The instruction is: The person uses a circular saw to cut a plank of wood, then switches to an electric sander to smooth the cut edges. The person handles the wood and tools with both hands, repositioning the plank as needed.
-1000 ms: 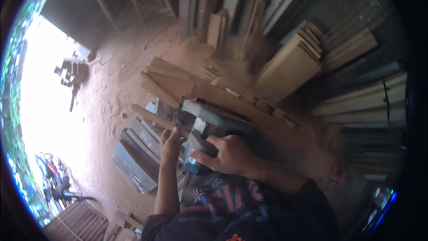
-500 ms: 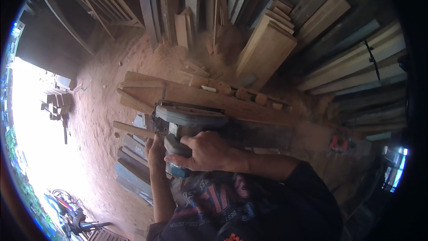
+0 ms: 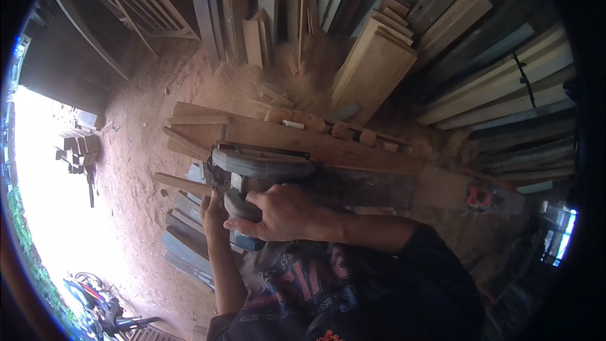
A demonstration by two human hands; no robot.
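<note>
Head view: since earlier frame we see power tool (image 3: 255,167) shifted toward frame centre, both hands with it. Our right hand (image 3: 284,215) closed round its rear handle; left hand (image 3: 211,211) mostly hidden behind tool, grip unclear. Tool rests on long plank (image 3: 353,151), centre. Sawdust lies around; remaining work we cannot judge.

Both hands (image 3: 284,215) forward, fingers curled.

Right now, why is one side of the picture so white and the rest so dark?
In the head view, sunlight through the open doorway washes the left edge out to white; the stacked planks sit in dim shade; the fisheye lens bends the boards near the rim; the right hand on the power tool looks fairly sharp.
</note>
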